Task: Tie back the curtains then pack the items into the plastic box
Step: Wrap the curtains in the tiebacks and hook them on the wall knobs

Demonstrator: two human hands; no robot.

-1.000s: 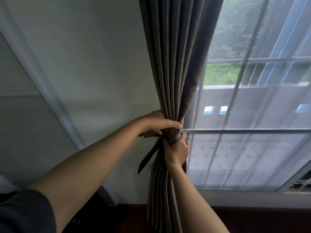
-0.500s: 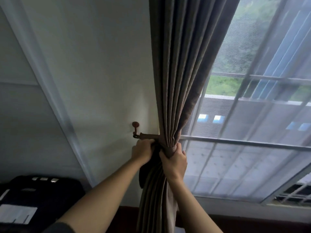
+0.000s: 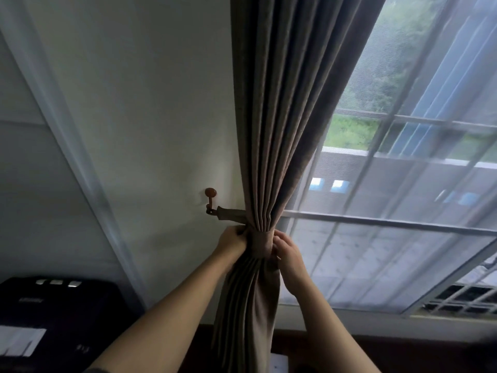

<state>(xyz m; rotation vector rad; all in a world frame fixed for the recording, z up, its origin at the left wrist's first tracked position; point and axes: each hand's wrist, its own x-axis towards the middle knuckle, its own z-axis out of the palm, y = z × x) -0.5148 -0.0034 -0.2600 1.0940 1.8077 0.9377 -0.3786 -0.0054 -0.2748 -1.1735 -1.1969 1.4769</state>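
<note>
Head view: I watched both forearms reach up to a brown-grey curtain [image 3: 271, 130] that hung btwn a pale wall [image 3: 161, 103] on the left and a window [image 3: 403, 238] on the right.
Curtain: it was gathered into one tight bunch a bit below mid-frame, w/ pleats fanning out above and below the pinch point.
Tieback: a tieback [image 3: 259, 244] in the same colour was wrapped round the bunch. Its strap ran left and slightly up to a small reddish-brown hook [image 3: 210, 200] on the wall, and it looked taut.
L hand: the left hand [image 3: 232, 242] sat on the left side of the band w/ fingers curled into the fabric, clamped on the tieback where strap met band. I couldn't tell how much curtain cloth it caught too.
R hand: the right hand [image 3: 289, 255] was on the band's right side, fingers bent, tips pinching the band's edge. The thumb was mostly hidden.
Hands rel.: they were one each side of the bunch and not touching each other, w/ the band btwn them.
Window: it had pale frame bars, w/ greenery and a building blurred behind a mesh or sheer layer.
Lower left: a black case [image 3: 53, 305] w/ a white label [image 3: 21, 341] sat close to the wall. It was too dark to make out more.
</note>
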